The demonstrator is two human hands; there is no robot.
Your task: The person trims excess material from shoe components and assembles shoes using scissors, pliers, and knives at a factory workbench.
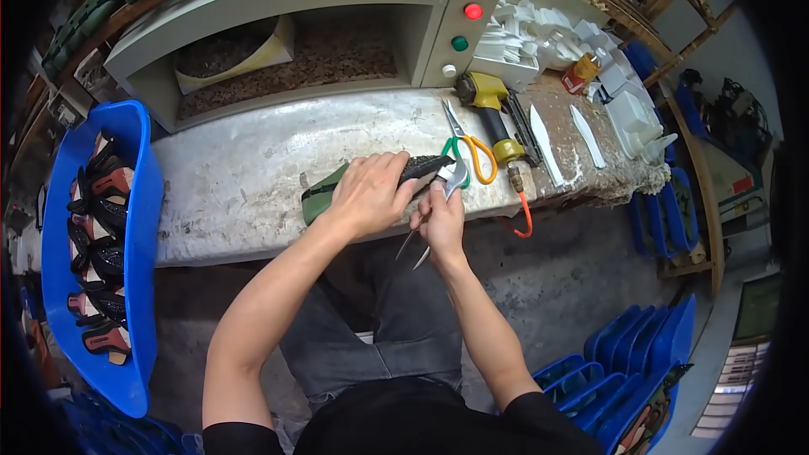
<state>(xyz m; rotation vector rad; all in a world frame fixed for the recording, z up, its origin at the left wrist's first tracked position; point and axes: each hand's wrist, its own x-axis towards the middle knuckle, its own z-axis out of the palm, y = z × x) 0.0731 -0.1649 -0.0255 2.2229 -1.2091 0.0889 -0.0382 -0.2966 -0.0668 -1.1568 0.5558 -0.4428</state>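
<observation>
My left hand (366, 192) is closed over a shoe upper on a last at the bench's front edge. The shoe's black glittery end (419, 167) points right, and the green last (319, 197) shows left of the fingers. My right hand (442, 221) grips metal pincers (458, 177), their jaws up against the tip of the shoe and their handles hanging below the hand. Just beyond the jaws lie scissors (482, 160) with one green and one orange handle, blades pointing away. My palm hides the middle of the shoe.
A yellow-and-black air stapler (489, 105) with an orange hose (526, 215) lies at right, beside white blade-shaped pieces (546, 145). A machine with an open chamber (337, 46) stands behind. Left is a blue tub (141, 227) of black shoes; more blue tubs (619, 371) stand lower right.
</observation>
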